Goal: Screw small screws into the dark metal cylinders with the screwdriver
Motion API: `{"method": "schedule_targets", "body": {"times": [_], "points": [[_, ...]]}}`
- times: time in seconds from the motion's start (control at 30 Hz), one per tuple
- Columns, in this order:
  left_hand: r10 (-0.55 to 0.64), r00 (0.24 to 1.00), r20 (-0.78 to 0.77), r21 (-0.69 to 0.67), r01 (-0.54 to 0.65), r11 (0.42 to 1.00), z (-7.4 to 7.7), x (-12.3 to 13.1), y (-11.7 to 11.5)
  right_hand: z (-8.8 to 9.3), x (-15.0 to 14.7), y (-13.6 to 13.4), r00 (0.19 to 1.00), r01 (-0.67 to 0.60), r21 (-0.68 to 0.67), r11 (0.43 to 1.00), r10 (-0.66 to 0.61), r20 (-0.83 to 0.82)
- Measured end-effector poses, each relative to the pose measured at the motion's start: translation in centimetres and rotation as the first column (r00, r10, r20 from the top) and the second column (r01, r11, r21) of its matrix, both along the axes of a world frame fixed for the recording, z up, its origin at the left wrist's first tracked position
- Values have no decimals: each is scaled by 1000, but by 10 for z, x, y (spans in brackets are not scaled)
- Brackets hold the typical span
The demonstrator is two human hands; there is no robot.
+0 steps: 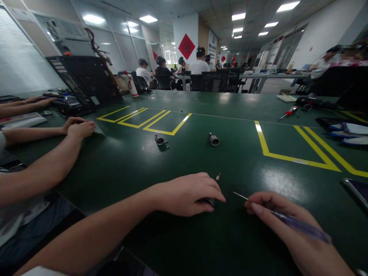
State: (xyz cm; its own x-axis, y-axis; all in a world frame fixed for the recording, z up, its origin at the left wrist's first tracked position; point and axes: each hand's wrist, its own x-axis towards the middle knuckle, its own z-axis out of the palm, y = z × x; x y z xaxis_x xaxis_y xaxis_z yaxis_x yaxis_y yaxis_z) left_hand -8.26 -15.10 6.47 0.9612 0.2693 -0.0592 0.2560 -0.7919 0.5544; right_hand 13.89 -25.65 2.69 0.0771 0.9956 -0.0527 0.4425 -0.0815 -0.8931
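Note:
My left hand [191, 193] rests on the green table with its fingers curled over a small dark object [209, 201]. Most of that object is hidden under the palm, so I cannot make out its kind. In my right hand [281, 214] is a thin screwdriver [301, 227] with a see-through purplish handle. Its narrow shaft points left, toward my left hand, and the tip is apart from it. Just beyond my left fingertips lies a small metal pin-like part [217, 176]. Farther out sit two metal cup-shaped parts, one at left [159, 140] and another at right [214, 139].
Yellow tape [161, 132] marks outlines on the green table [184, 157]. At right lie a red screwdriver [289, 112], blue-and-white items [349, 132] and a phone-like device [356, 193]. Another person's hands [80, 127] rest at left, near a black open-framed case [89, 82].

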Motion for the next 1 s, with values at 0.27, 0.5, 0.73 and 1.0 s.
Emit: {"method": "schedule_targets", "body": {"times": [0.27, 0.5, 0.73, 1.0], "points": [[439, 871, 219, -517, -278, 809, -26, 2, 18, 2, -9, 6, 981, -101, -147, 984, 73, -182], [768, 631, 109, -803, -400, 442, -25, 4, 20, 14, -35, 29, 963, -144, -154, 978, 102, -250], [809, 584, 68, -870, -362, 334, -22, 3, 17, 4, -31, 28, 967, -136, -109, 985, 108, -233], [813, 577, 75, -900, -312, 305, -23, 3, 16, 13, -34, 26, 972, -218, -11, 976, 219, 87]]}}
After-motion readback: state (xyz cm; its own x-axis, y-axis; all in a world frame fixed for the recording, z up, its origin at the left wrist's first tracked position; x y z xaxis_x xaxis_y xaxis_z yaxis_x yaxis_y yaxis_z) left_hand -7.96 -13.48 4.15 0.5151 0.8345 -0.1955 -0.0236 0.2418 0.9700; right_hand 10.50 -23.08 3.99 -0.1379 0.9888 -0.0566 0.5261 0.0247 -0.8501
